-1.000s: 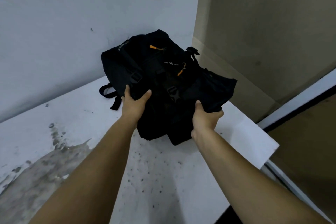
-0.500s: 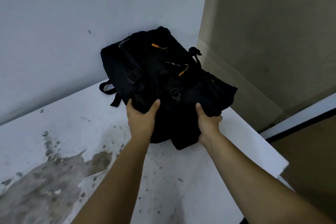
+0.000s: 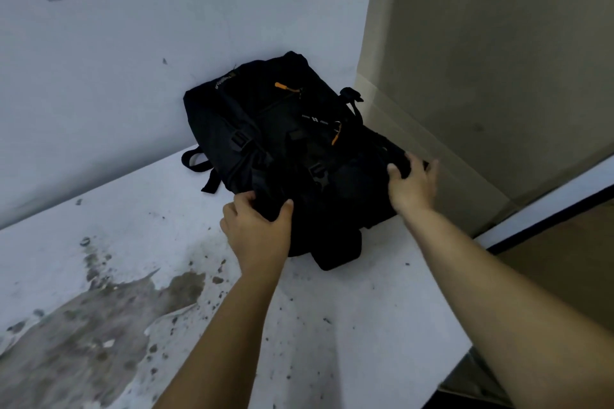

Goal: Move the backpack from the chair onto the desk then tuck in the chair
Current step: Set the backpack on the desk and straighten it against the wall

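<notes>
A black backpack [image 3: 282, 149] with orange zip pulls lies on the white desk [image 3: 349, 319], leaning against the back wall in the far corner. My left hand [image 3: 257, 231] grips the fabric at its near lower edge, thumb and fingers pinched around a fold. My right hand [image 3: 413, 184] is curled over the backpack's right side near the desk's right edge. The chair is out of sight.
The desk surface is stained and peeling at the near left [image 3: 93, 319]. A white wall [image 3: 133, 60] runs behind the desk and a beige wall [image 3: 498, 43] stands to the right. The desk's right edge [image 3: 465, 355] drops off to the floor.
The backpack has settled further back on the desk against the wall. My right hand has shifted from the near edge to the backpack's right side; my left hand stays at the near edge.
</notes>
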